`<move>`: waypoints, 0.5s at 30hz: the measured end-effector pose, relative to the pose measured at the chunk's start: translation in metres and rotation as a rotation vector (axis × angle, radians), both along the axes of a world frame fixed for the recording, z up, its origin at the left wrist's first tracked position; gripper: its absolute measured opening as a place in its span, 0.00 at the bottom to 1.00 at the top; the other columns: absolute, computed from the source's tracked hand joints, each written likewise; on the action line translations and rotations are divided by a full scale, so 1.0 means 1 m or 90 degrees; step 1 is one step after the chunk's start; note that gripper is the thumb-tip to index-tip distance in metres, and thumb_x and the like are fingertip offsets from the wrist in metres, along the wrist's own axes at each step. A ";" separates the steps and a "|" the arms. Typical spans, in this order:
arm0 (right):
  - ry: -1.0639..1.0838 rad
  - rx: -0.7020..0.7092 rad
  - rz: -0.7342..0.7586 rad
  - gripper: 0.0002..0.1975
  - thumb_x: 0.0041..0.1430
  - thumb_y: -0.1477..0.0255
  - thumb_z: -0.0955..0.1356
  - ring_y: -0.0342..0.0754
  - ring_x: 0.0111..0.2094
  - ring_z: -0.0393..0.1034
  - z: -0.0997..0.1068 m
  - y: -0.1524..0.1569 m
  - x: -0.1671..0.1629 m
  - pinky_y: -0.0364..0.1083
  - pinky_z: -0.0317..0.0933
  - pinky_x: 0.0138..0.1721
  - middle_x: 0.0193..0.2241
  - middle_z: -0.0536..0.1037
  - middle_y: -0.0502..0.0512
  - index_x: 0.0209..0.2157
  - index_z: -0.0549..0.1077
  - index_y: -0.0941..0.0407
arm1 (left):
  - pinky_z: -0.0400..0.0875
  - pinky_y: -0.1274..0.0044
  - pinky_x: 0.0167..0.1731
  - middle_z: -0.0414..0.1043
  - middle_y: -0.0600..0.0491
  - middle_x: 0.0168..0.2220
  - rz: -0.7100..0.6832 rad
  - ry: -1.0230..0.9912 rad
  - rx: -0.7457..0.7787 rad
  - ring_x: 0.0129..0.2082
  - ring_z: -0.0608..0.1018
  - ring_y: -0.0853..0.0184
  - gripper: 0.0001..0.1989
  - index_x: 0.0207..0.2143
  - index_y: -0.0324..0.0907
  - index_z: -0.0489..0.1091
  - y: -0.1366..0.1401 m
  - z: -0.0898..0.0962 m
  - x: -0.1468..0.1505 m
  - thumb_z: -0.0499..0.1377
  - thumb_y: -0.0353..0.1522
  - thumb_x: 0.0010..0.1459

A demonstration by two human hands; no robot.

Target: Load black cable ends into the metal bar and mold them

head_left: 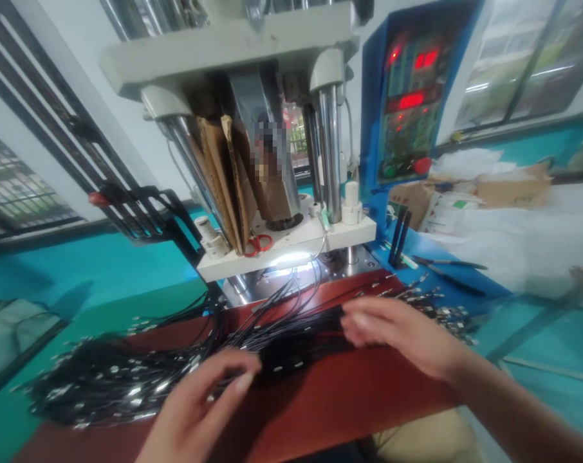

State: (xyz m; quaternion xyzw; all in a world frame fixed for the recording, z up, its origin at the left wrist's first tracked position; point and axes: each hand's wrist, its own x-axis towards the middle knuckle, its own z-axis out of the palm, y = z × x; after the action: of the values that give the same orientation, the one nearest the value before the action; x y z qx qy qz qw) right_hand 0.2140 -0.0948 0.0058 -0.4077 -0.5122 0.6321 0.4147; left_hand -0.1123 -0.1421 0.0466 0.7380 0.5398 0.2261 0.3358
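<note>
A thick bundle of black cables (296,350) with small metal plugs lies across a red-brown board in front of a press. My left hand (204,405) is at the bundle's near left side, its thumb and forefinger curled around some of the cables. Farther right, my right hand (402,331) has its fingers bent against the bundle, which passes behind them. Both hands are slightly blurred, and the inner fingers are hidden. Many loose cables with metal ends (112,376) spread out to the left. More plugs (446,315) fan out beyond my right hand.
The press's white plate (291,247) stands just behind the cables, with red-handled scissors (259,244) and cardboard on it. A blue control box (407,96) shows red digits. Tweezers (448,262) lie on the blue surface at right, near white bags (527,238).
</note>
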 end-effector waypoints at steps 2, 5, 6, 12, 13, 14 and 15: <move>0.160 -0.075 -0.139 0.11 0.51 0.73 0.74 0.47 0.41 0.73 0.005 0.045 -0.027 0.46 0.64 0.50 0.37 0.78 0.56 0.39 0.75 0.57 | 0.67 0.70 0.52 0.72 0.54 0.49 -0.077 0.018 0.075 0.50 0.72 0.65 0.11 0.47 0.51 0.71 0.014 0.015 0.031 0.56 0.37 0.62; 0.181 -0.165 -0.155 0.05 0.53 0.75 0.71 0.47 0.36 0.73 -0.004 0.092 -0.066 0.48 0.67 0.46 0.31 0.76 0.57 0.32 0.72 0.59 | 0.69 0.80 0.47 0.75 0.56 0.43 -0.363 -0.004 0.078 0.43 0.75 0.72 0.11 0.47 0.49 0.70 0.017 0.016 0.083 0.56 0.34 0.63; 0.179 -0.195 -0.144 0.04 0.54 0.74 0.70 0.48 0.35 0.73 -0.008 0.101 -0.075 0.49 0.68 0.43 0.29 0.76 0.58 0.31 0.71 0.59 | 0.69 0.82 0.45 0.75 0.55 0.41 -0.466 -0.007 0.086 0.41 0.76 0.73 0.10 0.46 0.46 0.71 0.015 0.009 0.098 0.55 0.34 0.63; 0.185 -0.298 -0.058 0.01 0.54 0.76 0.65 0.49 0.31 0.74 -0.014 0.112 -0.092 0.51 0.70 0.36 0.27 0.74 0.59 0.30 0.68 0.59 | 0.68 0.75 0.50 0.75 0.49 0.42 -0.516 0.048 0.257 0.47 0.74 0.66 0.10 0.44 0.42 0.71 0.007 -0.052 0.129 0.53 0.33 0.64; 0.193 -0.300 -0.037 0.01 0.53 0.76 0.65 0.49 0.32 0.74 -0.010 0.111 -0.092 0.51 0.70 0.37 0.28 0.75 0.59 0.29 0.68 0.59 | 0.68 0.74 0.51 0.74 0.49 0.42 -0.492 0.046 0.270 0.48 0.74 0.65 0.10 0.45 0.42 0.70 0.008 -0.055 0.127 0.52 0.32 0.64; 0.205 -0.296 -0.017 0.01 0.52 0.77 0.65 0.50 0.33 0.74 -0.005 0.110 -0.092 0.51 0.70 0.39 0.28 0.75 0.59 0.29 0.67 0.59 | 0.68 0.72 0.52 0.74 0.48 0.44 -0.455 0.040 0.279 0.49 0.73 0.64 0.11 0.46 0.41 0.70 0.011 -0.054 0.125 0.52 0.30 0.63; 0.218 -0.285 0.002 0.01 0.51 0.77 0.65 0.50 0.35 0.75 0.000 0.109 -0.093 0.51 0.69 0.42 0.29 0.75 0.60 0.29 0.67 0.59 | 0.67 0.71 0.53 0.73 0.47 0.46 -0.410 0.032 0.284 0.50 0.72 0.63 0.12 0.47 0.40 0.69 0.015 -0.053 0.123 0.52 0.29 0.62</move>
State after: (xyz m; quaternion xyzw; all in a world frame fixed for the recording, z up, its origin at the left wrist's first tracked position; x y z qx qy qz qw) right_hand 0.1210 0.0143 0.0060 -0.3757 -0.2832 0.7897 0.3938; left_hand 0.0105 -0.1269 -0.0060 0.9298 0.2261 0.2032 0.2075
